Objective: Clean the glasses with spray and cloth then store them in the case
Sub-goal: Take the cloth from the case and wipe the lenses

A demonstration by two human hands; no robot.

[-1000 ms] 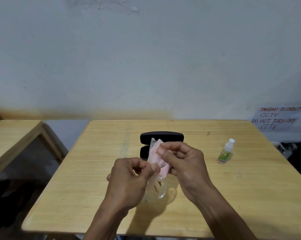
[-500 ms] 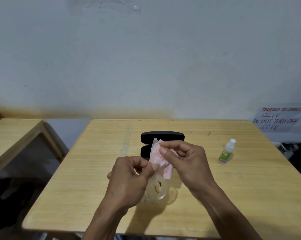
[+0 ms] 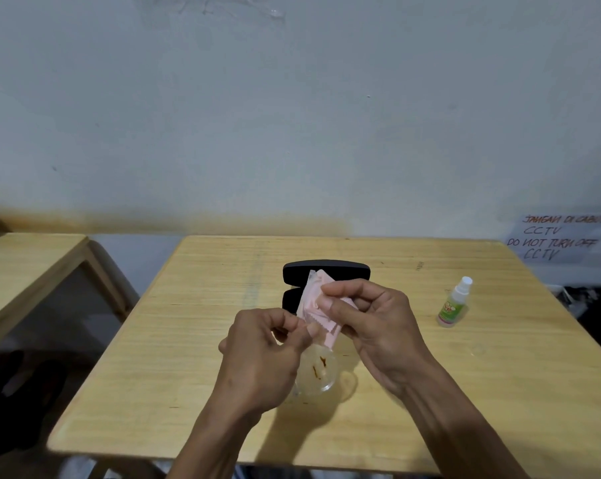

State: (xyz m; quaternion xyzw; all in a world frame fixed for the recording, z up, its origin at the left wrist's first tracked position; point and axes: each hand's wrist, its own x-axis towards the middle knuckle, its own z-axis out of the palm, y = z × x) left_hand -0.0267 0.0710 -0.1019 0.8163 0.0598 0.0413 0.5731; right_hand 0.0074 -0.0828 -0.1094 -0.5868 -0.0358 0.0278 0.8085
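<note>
Pink cloth (image 3: pixel 318 307) pinched in right hand (image 3: pixel 371 323), rubbing upper lens; left hand (image 3: pixel 261 354) grips clear glasses (image 3: pixel 318 373) to steady them. Black case (image 3: pixel 326 271) open just beyond hands, spray (image 3: pixel 453 304) further right on worktop (image 3: pixel 499 392).

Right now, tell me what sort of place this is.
Probably a plain workroom or recording room: bare wall, simple wooden table, a second table beside it, and a handwritten CCTV notice.

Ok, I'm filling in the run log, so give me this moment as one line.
step: wiping lens | left hand: holds glasses | right hand: pinches pink cloth | case: open | spray bottle: standing, untouched
</note>
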